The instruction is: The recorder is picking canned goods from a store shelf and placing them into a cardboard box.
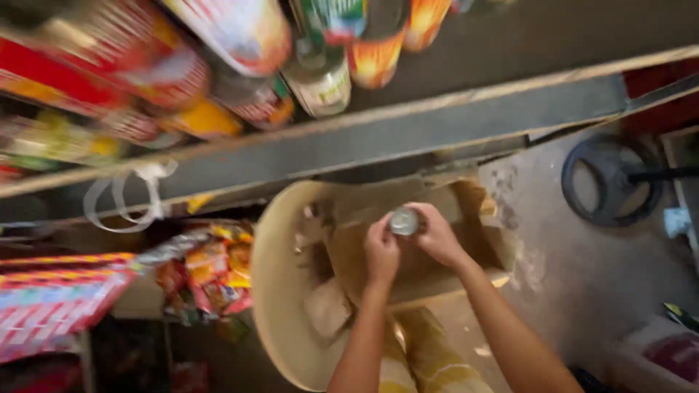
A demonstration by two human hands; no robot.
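Observation:
A small round silvery can (404, 220) is held between both hands over an open cardboard box (488, 244). My left hand (381, 251) grips its left side. My right hand (435, 234) wraps its right side from above. The box flaps stand open, and the box inside looks brown and mostly bare. The picture is blurred, so the can's label is not readable.
A shelf board (408, 135) runs across above the box, with cans and bottles (320, 73) and coloured packets on it. Snack packets (211, 273) hang at the left. A large beige round lid or basin (280, 291) leans by the box. A black round base (608, 182) stands on the concrete floor at the right.

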